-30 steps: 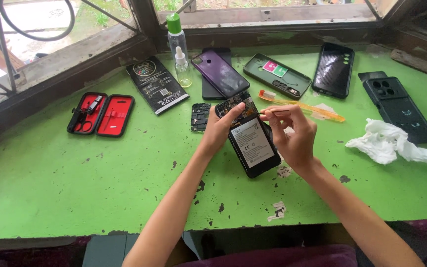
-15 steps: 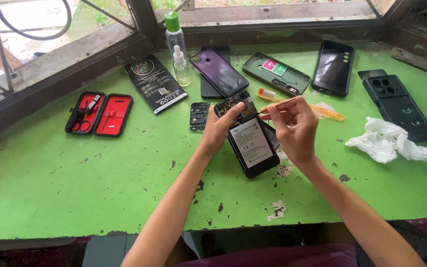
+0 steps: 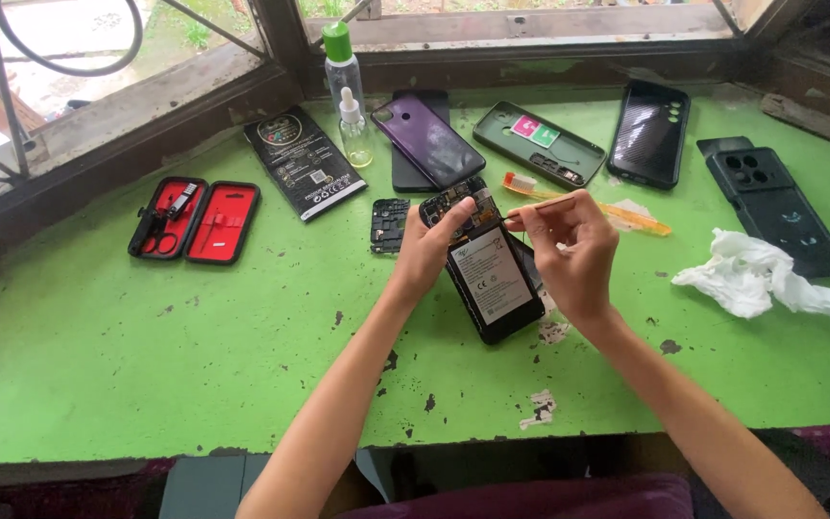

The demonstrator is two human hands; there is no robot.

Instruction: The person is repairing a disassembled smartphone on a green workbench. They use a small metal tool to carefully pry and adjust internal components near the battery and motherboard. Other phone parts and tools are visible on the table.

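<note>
Looking down, I see the opened phone (image 3: 492,274) lying near the middle of the green tabletop (image 3: 146,356), back cover off and battery showing. Its long axis runs from about 11 o'clock, where the bare circuit board sits, to 5 o'clock at the near end. My left hand (image 3: 431,248) is clamped on the top left edge, fingers curled over the board. My right hand (image 3: 569,245) has its fingers pinched together on a thin tool (image 3: 542,204) whose tip points toward 9 o'clock over the upper end of the phone.

At 12 o'clock lie a purple back cover (image 3: 429,144), a green phone frame (image 3: 540,144) and a dropper bottle (image 3: 355,130); a small black part (image 3: 389,224) sits just left of the phone. An orange toothbrush (image 3: 617,207) lies behind my right hand, crumpled tissue (image 3: 756,279) at 3 o'clock, a red tool case (image 3: 196,219) at 9 o'clock.

Since a second ago the phone has kept its heading, and both hands hold as they did.
</note>
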